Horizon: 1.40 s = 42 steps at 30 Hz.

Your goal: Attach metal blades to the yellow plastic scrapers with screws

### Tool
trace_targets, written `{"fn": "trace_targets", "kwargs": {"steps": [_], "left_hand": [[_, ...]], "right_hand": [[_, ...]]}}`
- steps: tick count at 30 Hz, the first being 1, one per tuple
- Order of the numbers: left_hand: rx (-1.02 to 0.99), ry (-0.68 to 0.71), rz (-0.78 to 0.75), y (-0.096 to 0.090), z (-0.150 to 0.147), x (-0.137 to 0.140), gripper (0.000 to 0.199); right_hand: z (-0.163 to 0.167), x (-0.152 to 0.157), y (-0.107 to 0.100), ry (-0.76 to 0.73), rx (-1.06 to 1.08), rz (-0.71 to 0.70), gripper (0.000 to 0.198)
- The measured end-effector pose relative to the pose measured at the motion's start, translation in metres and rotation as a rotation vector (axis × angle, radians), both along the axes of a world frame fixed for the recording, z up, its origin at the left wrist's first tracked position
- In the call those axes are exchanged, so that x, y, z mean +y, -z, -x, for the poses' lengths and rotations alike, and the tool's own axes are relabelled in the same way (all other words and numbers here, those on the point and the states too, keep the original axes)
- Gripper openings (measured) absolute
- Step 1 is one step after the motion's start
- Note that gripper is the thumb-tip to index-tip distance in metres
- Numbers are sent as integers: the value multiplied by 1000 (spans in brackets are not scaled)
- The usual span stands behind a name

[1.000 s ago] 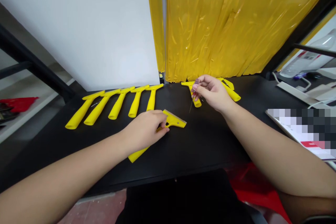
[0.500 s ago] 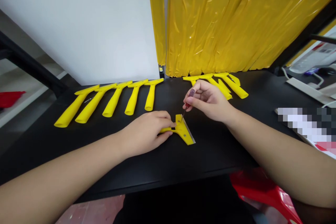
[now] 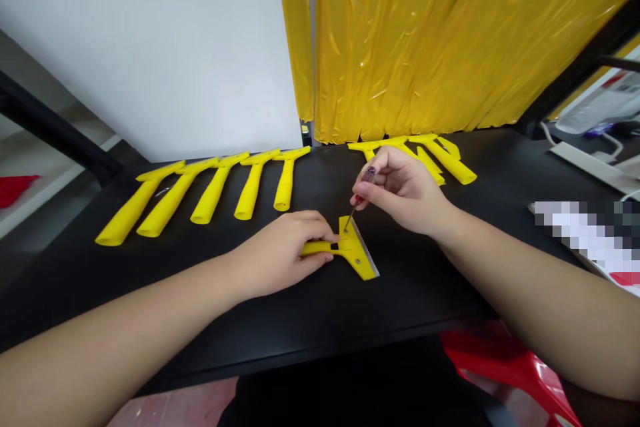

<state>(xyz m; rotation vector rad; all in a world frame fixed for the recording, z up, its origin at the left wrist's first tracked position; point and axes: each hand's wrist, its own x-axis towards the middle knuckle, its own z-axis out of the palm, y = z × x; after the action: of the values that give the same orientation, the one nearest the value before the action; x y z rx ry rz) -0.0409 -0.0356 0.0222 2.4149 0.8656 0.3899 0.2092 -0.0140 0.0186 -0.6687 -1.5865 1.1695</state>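
passage: black tabletop [image 3: 400, 300] along near edge; gap between five left yellow handles [image 3: 216, 190] and right cluster [image 3: 450, 161] | blocked: centre, left hand [image 3: 287, 250] on scraper [image 3: 354, 250]; right, right hand [image 3: 407, 193]; rear, white panel [image 3: 175, 47], yellow sheeting [image 3: 400, 47] | cluster's extent uncertain, partly hidden by right hand

No txt, nos. or brands legible; pixelated white item [image 3: 583, 237] on R side of desk [image 3: 425, 287] unreadable.
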Motion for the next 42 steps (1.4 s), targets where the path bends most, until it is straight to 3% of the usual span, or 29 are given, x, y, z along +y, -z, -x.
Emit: {"fn": "trace_targets", "kwargs": {"steps": [11,22,31,36,42], "left_hand": [[-20,-39,77,1,0,4,13],[-36,-43,124,2,-1,7,15],[-42,-4,112,1,-3,2,11],[-27,32,123,1,-2,3,16],[-16,35,107,0,-2,3,19]], "right_hand": [[-1,-2,-3,-3,-32,-6,38],[0,-7,3,15,-152,-101,32],[-3,2,-2,-58,-100,2,33],[-6,4,-3,-199,-109,9,23],[-4,4,0,-283,-51,53,29]]}}
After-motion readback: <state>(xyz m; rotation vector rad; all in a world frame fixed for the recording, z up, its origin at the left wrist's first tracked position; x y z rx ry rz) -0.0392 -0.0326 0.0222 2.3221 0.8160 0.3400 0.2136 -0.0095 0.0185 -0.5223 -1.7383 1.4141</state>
